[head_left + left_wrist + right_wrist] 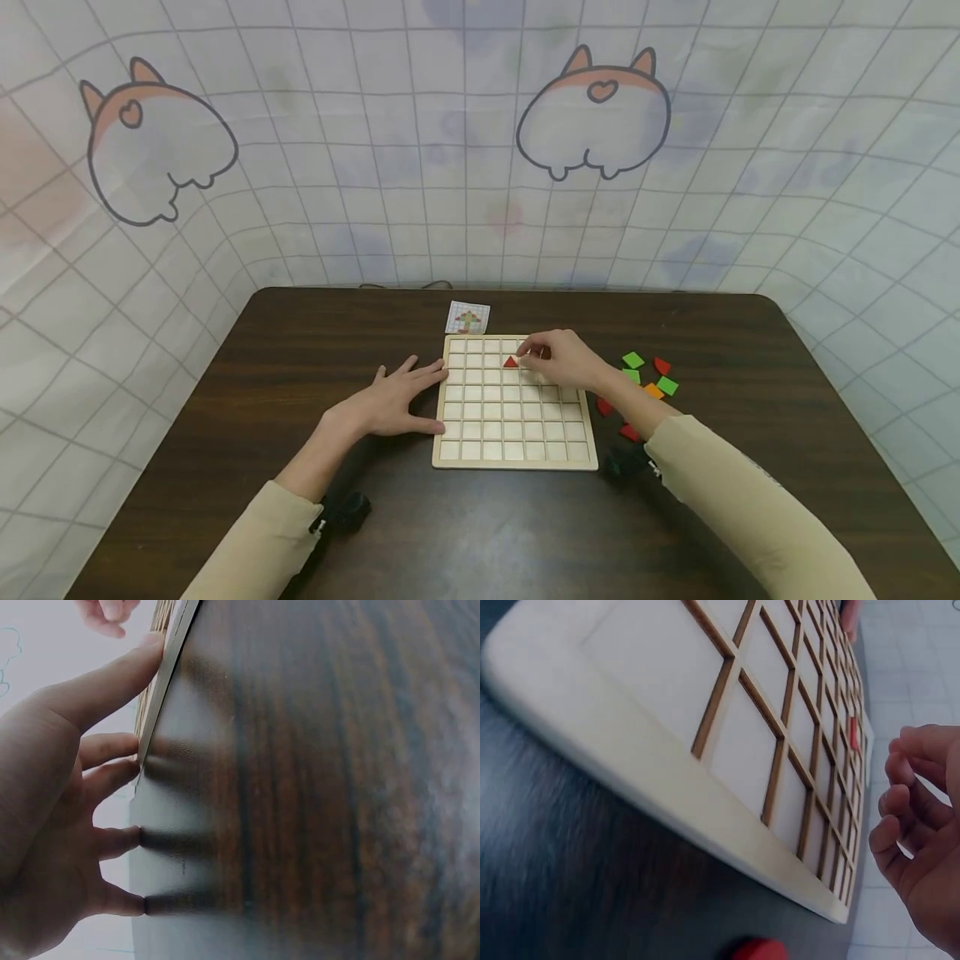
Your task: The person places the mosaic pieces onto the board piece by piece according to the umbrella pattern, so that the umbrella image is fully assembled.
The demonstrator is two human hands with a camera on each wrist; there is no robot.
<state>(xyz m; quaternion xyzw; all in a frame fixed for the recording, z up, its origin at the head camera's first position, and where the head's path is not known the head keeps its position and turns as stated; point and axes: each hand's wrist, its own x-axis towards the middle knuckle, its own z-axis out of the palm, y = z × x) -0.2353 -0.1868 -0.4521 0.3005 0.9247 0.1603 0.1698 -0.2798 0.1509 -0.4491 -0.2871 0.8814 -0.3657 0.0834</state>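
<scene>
A pale wooden grid board [492, 450] lies on the dark table. One red triangle [511, 362] sits in a cell of its upper part, also visible as a red sliver [853, 733] in the right wrist view. My left hand [393, 400] is spread at the board's left edge, thumb and some fingertips touching the rim. Over the board's upper right is my right hand [564, 360], fingertips just right of the triangle. In the right wrist view its fingers [900, 799] are loosely bent, with no piece visible between them.
Right of the board lie loose pieces: green rhombuses [667, 385], an orange piece [654, 391] and red ones [662, 366], partly hidden by the right forearm. A small card [467, 317] with a coloured picture lies behind the board. A patterned cloth [480, 167] hangs behind the table.
</scene>
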